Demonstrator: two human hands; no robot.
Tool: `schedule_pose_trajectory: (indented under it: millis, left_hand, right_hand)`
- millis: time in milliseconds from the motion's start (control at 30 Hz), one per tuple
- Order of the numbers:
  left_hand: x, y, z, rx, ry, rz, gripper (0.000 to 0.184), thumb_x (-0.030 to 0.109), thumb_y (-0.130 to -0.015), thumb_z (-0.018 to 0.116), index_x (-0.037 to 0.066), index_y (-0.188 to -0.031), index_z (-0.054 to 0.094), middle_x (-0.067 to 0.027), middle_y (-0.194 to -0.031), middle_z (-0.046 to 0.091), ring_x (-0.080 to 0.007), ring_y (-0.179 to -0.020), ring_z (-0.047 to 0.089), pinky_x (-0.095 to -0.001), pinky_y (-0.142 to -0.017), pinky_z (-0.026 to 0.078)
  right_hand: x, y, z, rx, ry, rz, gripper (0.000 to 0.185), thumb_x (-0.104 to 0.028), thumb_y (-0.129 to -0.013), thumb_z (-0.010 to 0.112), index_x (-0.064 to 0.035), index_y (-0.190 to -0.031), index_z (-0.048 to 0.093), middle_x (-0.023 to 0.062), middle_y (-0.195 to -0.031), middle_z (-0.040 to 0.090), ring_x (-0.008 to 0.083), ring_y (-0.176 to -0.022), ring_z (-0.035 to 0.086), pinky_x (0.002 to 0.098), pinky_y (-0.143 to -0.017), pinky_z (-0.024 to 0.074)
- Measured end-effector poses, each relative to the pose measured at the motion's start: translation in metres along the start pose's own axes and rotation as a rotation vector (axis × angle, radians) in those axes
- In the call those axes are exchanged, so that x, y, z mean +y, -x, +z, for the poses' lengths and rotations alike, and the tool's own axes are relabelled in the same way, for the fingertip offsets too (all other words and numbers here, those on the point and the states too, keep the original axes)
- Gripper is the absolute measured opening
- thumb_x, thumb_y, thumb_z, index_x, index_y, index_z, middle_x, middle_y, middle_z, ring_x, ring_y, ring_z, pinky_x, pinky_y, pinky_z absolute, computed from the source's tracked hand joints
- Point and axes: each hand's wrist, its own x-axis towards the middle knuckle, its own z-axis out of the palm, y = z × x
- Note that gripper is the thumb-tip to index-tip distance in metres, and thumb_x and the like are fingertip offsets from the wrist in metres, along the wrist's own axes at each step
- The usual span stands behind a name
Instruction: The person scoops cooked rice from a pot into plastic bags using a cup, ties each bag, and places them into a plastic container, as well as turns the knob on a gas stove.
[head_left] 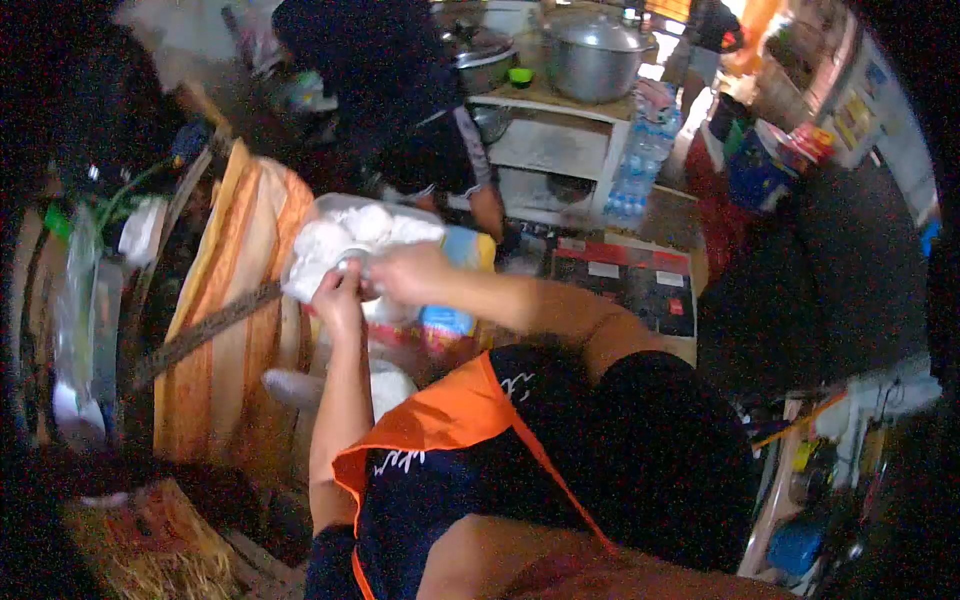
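Note:
My left hand [341, 292] is closed, fingers pinched together around something small and pale that I cannot make out. Right beside it, my right hand [408, 274] is smeared by motion, so its fingers do not show clearly. Both hands are over a pale plastic tub [292, 278] that holds several rounded white lumps [366, 222]; their kind is unclear. A blue and yellow package [462, 250] touches the tub's right side, partly behind my right forearm.
Wooden boards [225, 320] stand on the left. Ahead, a person in dark clothes [370, 90] is near a shelf unit with a large lidded metal pot [597, 60]. Water bottles [636, 165] stand beside it. A black and red box [625, 275] lies to the right.

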Motion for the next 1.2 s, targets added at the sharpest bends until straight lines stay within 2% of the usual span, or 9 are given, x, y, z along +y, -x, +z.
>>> schedule_pose_trajectory:
  millis: [100, 233, 400, 567, 633, 667, 867, 1033, 1200]
  left_hand:
    - [-0.006, 0.003, -0.019, -0.095, -0.352, 0.231, 0.011, 0.007, -0.068, 0.06, -0.004, -0.069, 0.056, -0.006, -0.066, 0.055, -0.0116, -0.056, 0.049, -0.0221, -0.051, 0.039]
    - [0.026, 0.024, -0.026, -0.299, -0.486, 0.53, 0.006, 0.002, -0.063, 0.062, -0.002, -0.065, 0.057, -0.0082, -0.066, 0.054, -0.0147, -0.059, 0.05, -0.0256, -0.053, 0.041]
    - [0.038, 0.048, -0.038, -0.218, -0.571, 0.859, 0.011, -0.002, -0.063, 0.056, -0.003, -0.063, 0.045, -0.0155, -0.069, 0.047, -0.0285, -0.064, 0.048, -0.0317, -0.057, 0.04]
    - [0.032, 0.053, -0.058, -0.309, -0.688, 0.831, 0.009, -0.003, -0.065, 0.048, -0.003, -0.072, 0.043, -0.0164, -0.071, 0.042, -0.0308, -0.066, 0.044, -0.0335, -0.06, 0.038]
    - [0.03, 0.051, -0.073, -0.437, -0.594, 0.733, 0.006, -0.003, -0.067, 0.046, -0.002, -0.072, 0.044, -0.015, -0.072, 0.043, -0.0294, -0.066, 0.044, -0.0324, -0.06, 0.038]
    - [0.03, 0.052, -0.076, -0.448, -0.592, 0.73, 0.006, -0.003, -0.067, 0.046, -0.002, -0.072, 0.044, -0.015, -0.072, 0.043, -0.0294, -0.066, 0.044, -0.0324, -0.06, 0.038]
    - [0.016, 0.057, -0.086, -0.619, -0.348, 0.48, 0.01, -0.002, -0.067, 0.049, 0.001, -0.076, 0.048, -0.0077, -0.078, 0.048, -0.0165, -0.072, 0.047, -0.0251, -0.062, 0.037]
    - [-0.001, 0.049, -0.059, -0.244, -0.163, 0.429, 0.013, -0.006, -0.065, 0.05, 0.002, -0.075, 0.048, -0.0025, -0.072, 0.051, -0.0093, -0.067, 0.047, -0.0205, -0.06, 0.038]
    - [-0.003, 0.023, -0.036, -0.112, -0.298, 0.454, 0.008, -0.006, -0.065, 0.051, 0.0, -0.07, 0.051, -0.0051, -0.072, 0.056, -0.01, -0.067, 0.052, -0.0215, -0.061, 0.042]
  right_hand:
    - [-0.005, -0.014, -0.017, -0.093, 0.107, -0.034, 0.019, -0.022, -0.07, 0.046, -0.0082, -0.067, 0.058, 0.0146, -0.068, 0.055, 0.0315, -0.066, 0.054, 0.0409, -0.059, 0.0422]
    - [-0.011, -0.014, -0.029, -0.238, -0.282, -0.029, 0.017, -0.018, -0.067, 0.048, -0.0048, -0.064, 0.057, 0.0138, -0.066, 0.054, 0.0281, -0.067, 0.053, 0.0362, -0.059, 0.0427]
    - [-0.054, 0.002, -0.045, -0.016, 0.022, -0.325, 0.01, -0.014, -0.068, 0.051, -0.005, -0.064, 0.05, 0.0102, -0.067, 0.045, 0.027, -0.068, 0.047, 0.0346, -0.059, 0.0395]
    - [-0.051, 0.0, -0.026, -0.067, -0.081, -0.456, 0.009, -0.012, -0.07, 0.051, -0.0032, -0.071, 0.053, 0.0099, -0.071, 0.047, 0.0252, -0.071, 0.048, 0.033, -0.062, 0.04]
    - [-0.045, -0.001, -0.007, -0.029, -0.799, -0.065, 0.014, -0.011, -0.072, 0.051, -0.0026, -0.082, 0.056, 0.0109, -0.077, 0.051, 0.0244, -0.075, 0.051, 0.0312, -0.065, 0.0406]
    - [-0.04, 0.0, -0.004, -0.016, -0.519, -0.213, 0.019, -0.01, -0.072, 0.053, -0.0032, -0.09, 0.055, 0.011, -0.081, 0.054, 0.0235, -0.077, 0.053, 0.0302, -0.066, 0.0409]
    - [-0.053, 0.015, 0.01, 0.03, -0.37, -0.356, 0.01, -0.008, -0.065, 0.056, -0.0038, -0.074, 0.054, 0.0091, -0.068, 0.051, 0.0253, -0.064, 0.05, 0.0331, -0.056, 0.0401]
    - [-0.053, 0.01, 0.0, 0.133, -0.116, -0.458, 0.01, -0.01, -0.061, 0.057, -0.0037, -0.067, 0.052, 0.0092, -0.063, 0.048, 0.0257, -0.059, 0.048, 0.0346, -0.051, 0.0388]
    - [-0.007, -0.008, 0.011, 0.142, -0.537, -0.236, 0.008, -0.007, -0.067, 0.056, -0.0024, -0.073, 0.054, 0.0107, -0.07, 0.053, 0.0257, -0.065, 0.052, 0.0323, -0.056, 0.0416]
